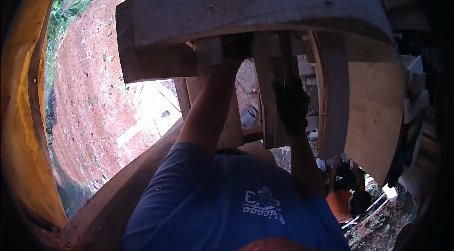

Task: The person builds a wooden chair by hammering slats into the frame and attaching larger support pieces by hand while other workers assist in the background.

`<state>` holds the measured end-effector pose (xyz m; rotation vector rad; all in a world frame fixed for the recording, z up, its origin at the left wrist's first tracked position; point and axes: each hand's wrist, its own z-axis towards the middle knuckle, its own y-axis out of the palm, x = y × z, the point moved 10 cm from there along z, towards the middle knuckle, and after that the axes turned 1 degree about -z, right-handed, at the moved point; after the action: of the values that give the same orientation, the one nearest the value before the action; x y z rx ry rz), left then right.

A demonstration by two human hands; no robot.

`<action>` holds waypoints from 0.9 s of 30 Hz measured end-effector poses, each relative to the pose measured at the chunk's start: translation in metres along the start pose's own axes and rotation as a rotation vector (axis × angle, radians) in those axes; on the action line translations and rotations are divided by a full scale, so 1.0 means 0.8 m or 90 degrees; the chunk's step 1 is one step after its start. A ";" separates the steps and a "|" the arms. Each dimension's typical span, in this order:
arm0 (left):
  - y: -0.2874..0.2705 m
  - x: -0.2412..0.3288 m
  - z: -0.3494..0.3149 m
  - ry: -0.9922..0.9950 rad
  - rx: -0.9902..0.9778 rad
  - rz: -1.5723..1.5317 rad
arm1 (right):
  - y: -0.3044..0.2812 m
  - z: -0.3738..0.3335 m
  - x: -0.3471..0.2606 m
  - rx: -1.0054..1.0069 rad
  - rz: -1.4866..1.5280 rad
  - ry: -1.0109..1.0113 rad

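My left hand (236, 47), in a black glove, reaches up to the underside of a wide, heavy plank (257, 0). Deep shadow and the plank's edge hide its fingers, so its grip does not show. Lower and to the right, my right hand (292, 104), also black-gloved, is closed round a long, narrow, blade-like tool (284, 57). That tool points away from me, its far end passing under the plank. Close beside it, an upright board (268, 109) stands between my two hands.
More boards (333, 90) and a pale panel (373, 118) stand at the right. A thick beam (120, 180) slants along the lower left. Reddish ground (90, 95) lies far below. A person in orange (340, 206) is down at the lower right.
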<state>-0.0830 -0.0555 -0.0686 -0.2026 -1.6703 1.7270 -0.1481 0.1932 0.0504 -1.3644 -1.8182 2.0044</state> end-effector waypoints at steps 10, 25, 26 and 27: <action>-0.095 0.010 -0.014 -0.061 0.074 -0.079 | 0.012 -0.029 0.023 0.004 -0.146 0.094; -0.070 0.002 -0.014 -0.003 0.039 0.008 | 0.084 -0.066 0.060 -0.155 0.049 0.011; -0.066 -0.002 -0.014 -0.008 0.024 0.008 | 0.085 -0.068 0.063 -0.144 0.040 -0.012; -0.062 0.000 -0.012 -0.007 0.007 0.005 | 0.085 -0.070 0.066 -0.130 0.032 -0.030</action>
<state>-0.0592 -0.0525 -0.0242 -0.1955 -1.6699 1.7446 -0.1112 0.2482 -0.0278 -1.4406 -2.0788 1.9348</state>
